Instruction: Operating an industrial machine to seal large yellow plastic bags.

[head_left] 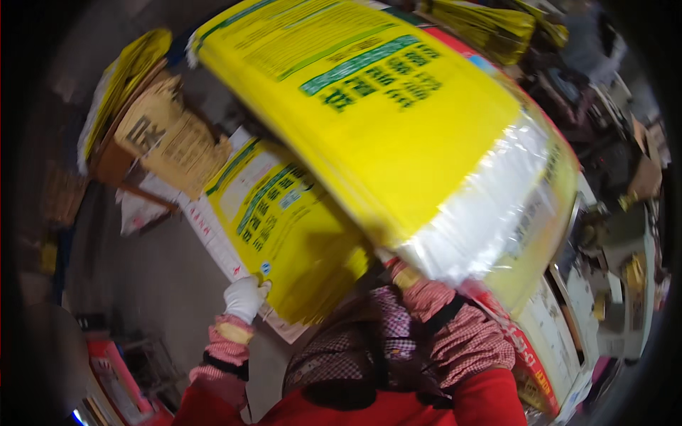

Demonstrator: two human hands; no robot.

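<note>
My left hand [246,298], in a white glove, is closed at the near left corner of a lower stack of yellow printed plastic bags [312,248], with the thumb on the edge. A white printed sheet [217,238] shows along that stack's left side. Above and to the right lies a large, slightly blurred stack of yellow bags [398,142] with a shiny whitish band near its near end. My right hand [402,274] is at this stack's near left edge. Its fingers are hidden beneath the edge, so their grip does not show.
At the left, a brown paper sack [174,138] lies over a wooden chair [117,153], beside folded yellow bags [124,82]. More yellow bags [490,25] are piled at the far right. A red and white carton [536,348] stands by my right forearm. Clutter lines the right side.
</note>
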